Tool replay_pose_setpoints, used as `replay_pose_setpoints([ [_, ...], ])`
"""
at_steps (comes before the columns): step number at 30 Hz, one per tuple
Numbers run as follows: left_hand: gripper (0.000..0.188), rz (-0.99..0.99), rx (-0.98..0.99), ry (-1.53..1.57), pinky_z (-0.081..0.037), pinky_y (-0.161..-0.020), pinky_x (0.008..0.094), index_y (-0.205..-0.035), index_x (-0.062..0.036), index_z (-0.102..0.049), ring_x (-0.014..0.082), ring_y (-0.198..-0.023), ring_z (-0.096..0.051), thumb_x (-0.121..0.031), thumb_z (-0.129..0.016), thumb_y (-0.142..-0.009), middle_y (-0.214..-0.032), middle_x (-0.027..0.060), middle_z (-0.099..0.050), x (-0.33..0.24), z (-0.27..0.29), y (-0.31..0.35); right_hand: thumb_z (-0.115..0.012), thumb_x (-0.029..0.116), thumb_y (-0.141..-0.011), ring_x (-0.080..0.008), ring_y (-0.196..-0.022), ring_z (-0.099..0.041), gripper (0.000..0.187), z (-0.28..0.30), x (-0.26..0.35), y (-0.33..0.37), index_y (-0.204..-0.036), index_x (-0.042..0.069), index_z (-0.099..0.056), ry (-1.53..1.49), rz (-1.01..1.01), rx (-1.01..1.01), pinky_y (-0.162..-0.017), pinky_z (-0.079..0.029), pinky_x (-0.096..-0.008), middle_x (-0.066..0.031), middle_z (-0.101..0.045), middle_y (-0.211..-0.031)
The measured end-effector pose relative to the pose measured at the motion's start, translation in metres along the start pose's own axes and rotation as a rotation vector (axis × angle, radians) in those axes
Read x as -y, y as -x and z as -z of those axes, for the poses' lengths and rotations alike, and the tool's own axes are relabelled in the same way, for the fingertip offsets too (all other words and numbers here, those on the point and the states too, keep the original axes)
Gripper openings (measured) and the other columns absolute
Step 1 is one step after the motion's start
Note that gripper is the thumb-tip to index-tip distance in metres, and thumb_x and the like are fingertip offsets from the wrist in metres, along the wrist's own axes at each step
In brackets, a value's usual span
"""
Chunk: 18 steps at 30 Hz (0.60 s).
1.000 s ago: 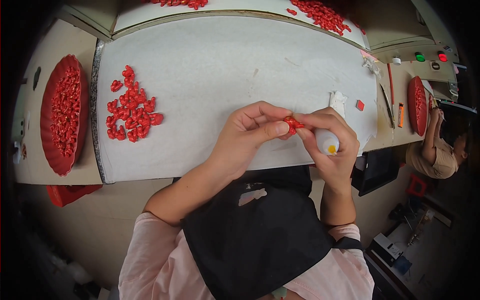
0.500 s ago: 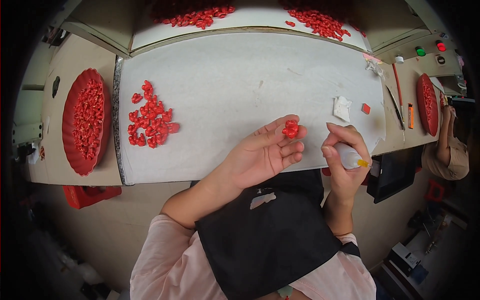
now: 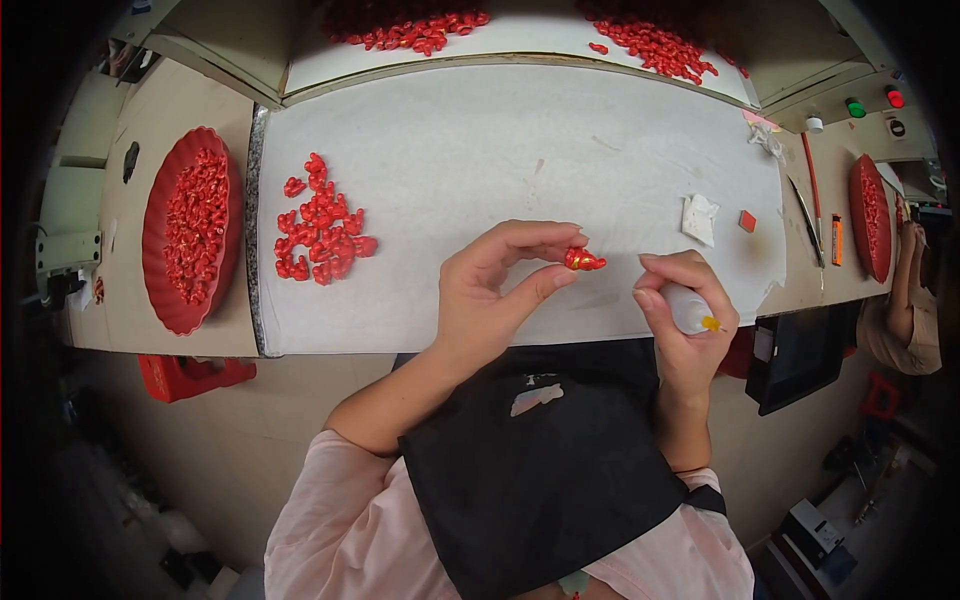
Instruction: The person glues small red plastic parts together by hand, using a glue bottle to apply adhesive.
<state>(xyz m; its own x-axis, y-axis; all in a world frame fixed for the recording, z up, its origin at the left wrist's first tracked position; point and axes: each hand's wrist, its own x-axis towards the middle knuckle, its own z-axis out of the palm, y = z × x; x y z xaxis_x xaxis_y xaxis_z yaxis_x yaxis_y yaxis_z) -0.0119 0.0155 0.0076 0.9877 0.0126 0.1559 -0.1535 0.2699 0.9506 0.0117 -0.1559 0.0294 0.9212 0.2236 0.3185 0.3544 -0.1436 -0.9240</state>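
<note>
A small glossy red figurine with a touch of gold is pinched between the thumb and fingertips of my left hand, above the front part of the white paper. My right hand is wrapped round a translucent white squeeze bottle, whose yellow tip points toward the lower right. The two hands are apart, and the bottle does not touch the figurine. Over on the left of the paper lies a loose pile of similar red pieces.
A red scalloped tray full of red pieces stands at left. More pieces lie on the shelf behind. On the right are a crumpled white tissue, a small red block, an orange stick and another person's arm.
My left hand has turned from palm-up to a side pinch, and the figurine now lies sideways in it. My right hand keeps its hold on the bottle. The whole view has shifted slightly.
</note>
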Motion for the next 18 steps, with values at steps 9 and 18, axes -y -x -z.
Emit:
replay_pose_setpoints([
  [9,0.020,0.044,-0.033,0.082,-0.044,-0.075,0.0265,-0.091,0.0038,-0.054,0.0165,-0.084,-0.055,0.007,-0.054,-0.071,-0.089,0.0130,-0.057,0.003,-0.006,0.004,-0.066,-0.003,-0.058,-0.0166,-0.056,-0.053,0.022,-0.017,0.002,-0.011,-0.078,0.001,-0.058,0.173,0.229,0.058,-0.047,-0.040,-0.0227,-0.0084,-0.055,-0.066],
  [18,0.014,0.118,-0.045,0.117,-0.045,-0.071,0.0237,-0.085,0.0034,-0.058,0.0131,-0.078,-0.056,0.006,-0.055,-0.072,-0.085,0.0098,-0.059,0.001,-0.007,0.005,-0.066,-0.004,-0.059,-0.0174,-0.054,-0.054,0.017,-0.018,0.003,-0.008,-0.074,0.000,-0.058,0.182,0.207,0.066,-0.047,-0.041,-0.0231,-0.0094,-0.057,-0.065],
])
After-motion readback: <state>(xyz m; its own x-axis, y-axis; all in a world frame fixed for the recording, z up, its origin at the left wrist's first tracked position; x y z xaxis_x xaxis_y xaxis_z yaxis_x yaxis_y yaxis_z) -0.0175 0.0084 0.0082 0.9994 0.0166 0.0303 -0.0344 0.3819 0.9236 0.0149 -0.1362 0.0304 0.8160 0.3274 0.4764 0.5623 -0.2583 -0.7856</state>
